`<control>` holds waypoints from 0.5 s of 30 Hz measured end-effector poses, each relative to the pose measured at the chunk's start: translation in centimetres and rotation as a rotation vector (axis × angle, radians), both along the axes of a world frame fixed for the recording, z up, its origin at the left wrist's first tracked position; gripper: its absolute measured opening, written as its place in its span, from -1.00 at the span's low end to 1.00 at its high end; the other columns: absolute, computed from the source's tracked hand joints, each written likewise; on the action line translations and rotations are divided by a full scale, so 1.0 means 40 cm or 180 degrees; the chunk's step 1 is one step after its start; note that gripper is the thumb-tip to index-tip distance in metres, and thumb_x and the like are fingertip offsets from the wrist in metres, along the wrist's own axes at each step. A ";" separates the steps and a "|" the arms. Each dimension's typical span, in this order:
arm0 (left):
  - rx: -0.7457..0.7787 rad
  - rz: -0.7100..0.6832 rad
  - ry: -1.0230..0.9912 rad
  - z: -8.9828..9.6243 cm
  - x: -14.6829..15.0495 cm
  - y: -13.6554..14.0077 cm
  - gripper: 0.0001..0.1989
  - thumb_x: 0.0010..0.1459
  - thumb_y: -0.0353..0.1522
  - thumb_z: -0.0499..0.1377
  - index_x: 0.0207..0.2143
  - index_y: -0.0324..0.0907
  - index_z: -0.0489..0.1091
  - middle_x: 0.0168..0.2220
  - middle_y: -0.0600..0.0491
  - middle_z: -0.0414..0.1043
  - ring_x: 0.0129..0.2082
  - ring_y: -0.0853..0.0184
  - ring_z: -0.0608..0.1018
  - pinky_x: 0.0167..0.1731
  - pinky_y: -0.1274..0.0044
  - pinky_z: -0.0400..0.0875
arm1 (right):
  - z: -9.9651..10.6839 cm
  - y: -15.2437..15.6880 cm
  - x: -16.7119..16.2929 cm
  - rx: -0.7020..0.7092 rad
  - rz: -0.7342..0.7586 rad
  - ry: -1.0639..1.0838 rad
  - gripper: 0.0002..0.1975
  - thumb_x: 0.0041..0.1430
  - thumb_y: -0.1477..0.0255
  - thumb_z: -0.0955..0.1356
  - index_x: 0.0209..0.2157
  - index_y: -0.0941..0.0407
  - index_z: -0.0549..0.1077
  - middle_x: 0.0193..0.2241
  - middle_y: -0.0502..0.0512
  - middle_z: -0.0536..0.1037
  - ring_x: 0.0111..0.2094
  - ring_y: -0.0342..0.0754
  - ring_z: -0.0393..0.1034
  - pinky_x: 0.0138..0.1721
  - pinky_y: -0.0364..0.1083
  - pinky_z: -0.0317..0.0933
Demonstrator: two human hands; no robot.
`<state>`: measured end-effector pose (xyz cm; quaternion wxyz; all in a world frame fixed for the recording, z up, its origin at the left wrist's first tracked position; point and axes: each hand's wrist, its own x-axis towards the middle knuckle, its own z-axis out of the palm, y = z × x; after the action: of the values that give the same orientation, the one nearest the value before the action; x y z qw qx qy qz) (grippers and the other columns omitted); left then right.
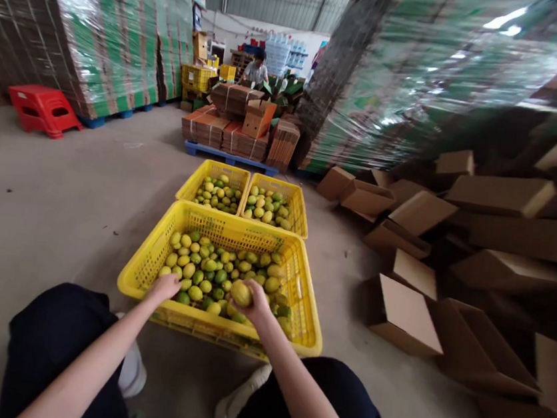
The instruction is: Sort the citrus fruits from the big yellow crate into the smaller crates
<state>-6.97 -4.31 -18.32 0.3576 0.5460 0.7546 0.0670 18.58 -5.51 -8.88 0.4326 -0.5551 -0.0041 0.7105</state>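
Observation:
A large yellow plastic crate (311, 307) stands on the floor in front of my knees, with many green and yellow lemons (208, 265) lying in it. My right hand (257, 306) is closed round a yellow-green lemon (241, 293) above the near part of the crate. Over the crate's near left side, my left hand (165, 288) has its fingers curled down among the lemons; whatever it grips, if anything, is hidden from view.
Behind the large crate sit two smaller yellow crates (184, 186) of lemons. Open cardboard boxes (411, 308) are heaped on the right. Farther back are a blue pallet (231, 159) of flattened cartons, a red stool (43, 105), wrapped stacks (122, 30) and a person (256, 71).

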 end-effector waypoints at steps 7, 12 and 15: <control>-0.0208 -0.0182 0.0446 -0.036 -0.004 0.023 -0.63 0.19 -0.15 0.05 -0.24 -0.22 0.52 -0.04 -0.27 0.54 0.02 -0.06 0.54 -0.14 0.34 0.37 | -0.082 -0.052 -0.035 -0.0522 0.0130 -0.0381 -0.90 0.10 0.45 0.34 -0.39 0.00 0.29 -0.55 0.00 0.42 -0.49 -0.04 0.47 -0.51 -0.08 0.44; -0.0321 -0.0383 0.0555 -0.042 -0.002 0.026 -0.59 0.24 -0.17 -0.02 -0.22 -0.23 0.54 -0.04 -0.26 0.55 -0.01 -0.01 0.56 -0.15 0.37 0.39 | -0.019 0.037 -0.014 -0.0271 0.0275 -0.0566 -0.88 0.22 0.43 0.26 -0.20 0.09 0.34 -0.42 0.10 0.49 -0.31 0.08 0.53 -0.44 0.00 0.46; -0.0313 -0.0450 0.0583 -0.037 -0.003 0.024 -0.58 0.25 -0.18 -0.04 -0.20 -0.22 0.54 -0.01 -0.25 0.54 0.01 -0.02 0.56 -0.15 0.36 0.39 | 0.101 0.185 0.053 0.0546 0.0081 -0.0841 -0.73 0.32 0.35 0.15 -0.01 0.07 0.30 -0.28 0.15 0.51 -0.22 0.02 0.53 -0.35 -0.04 0.48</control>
<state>-7.10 -3.35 -19.81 0.3173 0.5835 0.7462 -0.0455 20.70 1.89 -4.86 0.4651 -0.6047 -0.1287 0.6337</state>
